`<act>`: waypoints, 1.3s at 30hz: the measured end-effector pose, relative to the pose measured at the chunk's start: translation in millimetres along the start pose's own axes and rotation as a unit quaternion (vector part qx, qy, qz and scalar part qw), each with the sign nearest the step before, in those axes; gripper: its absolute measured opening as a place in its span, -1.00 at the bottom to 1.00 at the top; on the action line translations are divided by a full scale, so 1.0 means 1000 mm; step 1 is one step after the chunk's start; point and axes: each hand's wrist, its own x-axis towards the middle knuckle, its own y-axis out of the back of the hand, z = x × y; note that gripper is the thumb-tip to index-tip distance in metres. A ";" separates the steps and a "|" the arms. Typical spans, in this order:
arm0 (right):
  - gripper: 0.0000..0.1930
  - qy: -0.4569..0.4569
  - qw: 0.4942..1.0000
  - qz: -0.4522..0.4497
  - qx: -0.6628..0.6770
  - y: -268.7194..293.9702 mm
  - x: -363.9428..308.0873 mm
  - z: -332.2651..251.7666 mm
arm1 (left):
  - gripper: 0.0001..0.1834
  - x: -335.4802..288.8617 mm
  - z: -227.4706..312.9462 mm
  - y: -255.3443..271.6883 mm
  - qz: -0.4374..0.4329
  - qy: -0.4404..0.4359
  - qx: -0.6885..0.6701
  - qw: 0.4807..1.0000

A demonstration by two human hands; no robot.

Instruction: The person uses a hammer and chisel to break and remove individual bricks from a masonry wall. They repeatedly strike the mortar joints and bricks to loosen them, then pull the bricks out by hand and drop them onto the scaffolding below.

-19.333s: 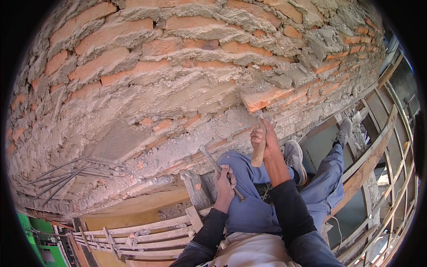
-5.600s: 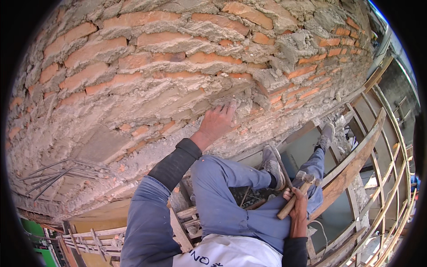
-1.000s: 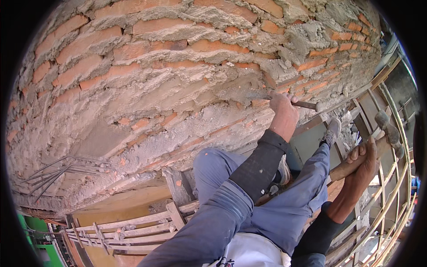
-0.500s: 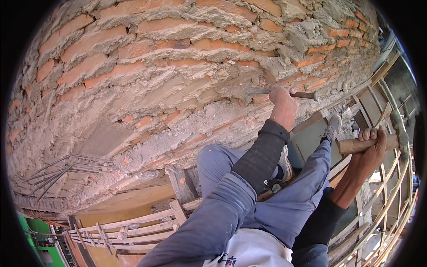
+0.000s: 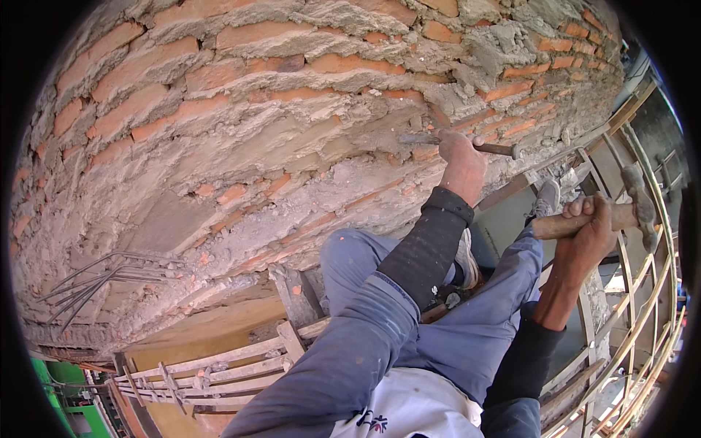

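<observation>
Sitting with knees bent, the person wore a white shirt [image 5: 420,405] toward six o'clock and dusty blue-grey trousers [image 5: 467,343] just above it, one shoe [image 5: 468,259] showing beneath the left forearm and another shoe [image 5: 548,196] beyond it at three o'clock. At three o'clock too, the right hand [image 5: 588,233] was closed round the wooden handle of a hammer [image 5: 625,214], fingers wrapped over the grip, the dark metal head lying past the hand on its three o'clock side, well apart from the wall. At two o'clock the left hand [image 5: 464,157] was curled firmly around the middle of a metal chisel [image 5: 496,149]; the struck end stuck out toward three o'clock, and the flattened end pointed toward nine, at the broken mortar, though whether it touched could not be told. The brick wall [image 5: 241,139] spread from nine round to two o'clock, orange bricks in rough courses with grey mortar bulging between them, and crumbs of rubble dotted the ledge at its foot. Between eight and nine o'clock a cluster of bent steel rods [image 5: 120,271] jutted over that ledge. Farther out, wooden slats [image 5: 241,353] ran along seven o'clock, a pale curved pole [image 5: 661,208] bounded three o'clock, and a bright green structure [image 5: 89,420] stood at eight.
</observation>
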 end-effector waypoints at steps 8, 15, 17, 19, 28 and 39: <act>-0.88 -0.068 0.984 -0.100 -0.130 0.032 0.009 -0.009 | -0.40 -0.008 0.004 0.006 0.011 -0.016 0.015 1.000; -0.89 -0.180 0.976 -0.094 -0.084 0.026 -0.008 0.035 | -0.51 -0.014 0.000 0.001 0.037 0.019 0.034 0.999; -0.88 -0.234 0.944 -0.148 -0.177 0.043 -0.006 0.037 | -0.60 -0.035 -0.001 0.002 0.048 0.033 0.050 0.997; -0.88 -0.179 0.959 -0.135 -0.173 0.053 0.013 0.025 | -0.62 -0.020 0.008 0.003 0.033 0.011 0.035 0.999; -0.88 -0.269 0.933 -0.156 -0.181 0.033 -0.007 0.054 | -0.62 -0.010 -0.001 0.004 0.043 0.029 0.033 0.998; -0.87 -0.162 0.962 -0.110 -0.190 0.028 -0.011 0.047 | -0.74 -0.009 0.001 0.006 0.015 -0.010 0.043 0.999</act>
